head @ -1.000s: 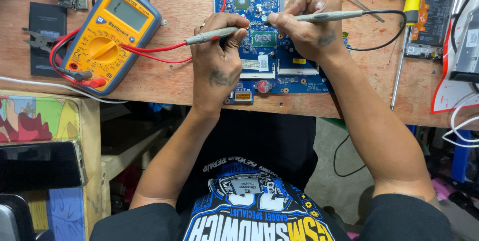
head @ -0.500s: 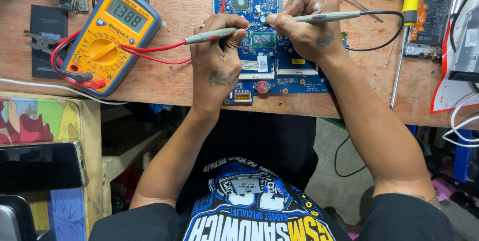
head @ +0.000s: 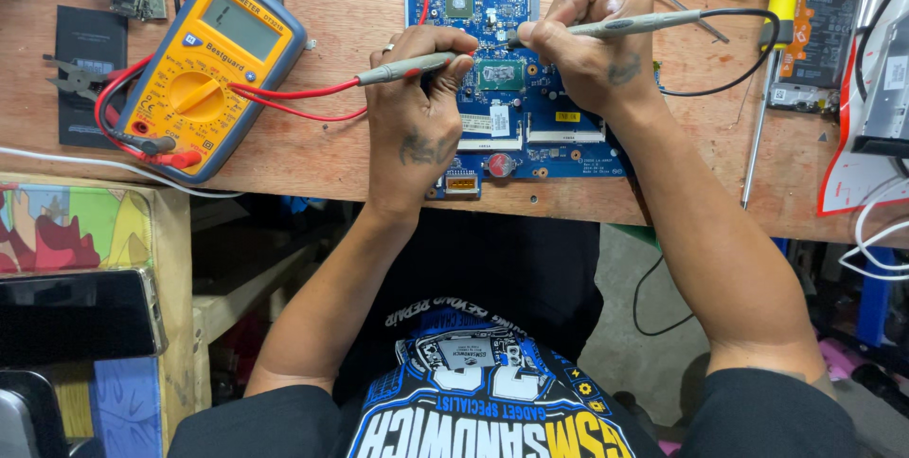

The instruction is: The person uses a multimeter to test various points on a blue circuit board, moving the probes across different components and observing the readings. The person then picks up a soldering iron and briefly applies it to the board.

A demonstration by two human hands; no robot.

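Observation:
A blue circuit board [head: 492, 3] lies on the wooden workbench [head: 341, 145]. My left hand [head: 417, 117] pinches a grey test probe [head: 402, 68] with a red lead, its tip down on the board near a dark chip [head: 499, 74]. My right hand [head: 587, 46] grips a second grey probe [head: 634, 24] with a black lead, its tip touching the board just above that chip. Both leads run to a yellow multimeter [head: 210, 70] at the left of the bench, its display facing up.
A yellow-handled screwdriver [head: 772, 70] lies at the right beside small circuit parts and white cables [head: 881, 221]. Small pliers [head: 71, 79] rest on a black pad left of the meter. A dark tablet [head: 76, 311] sits on a colourful box below the bench.
Both hands hold the probes in nearly the same spots on the board. The meter's display showed digits half a second ago and now looks blank.

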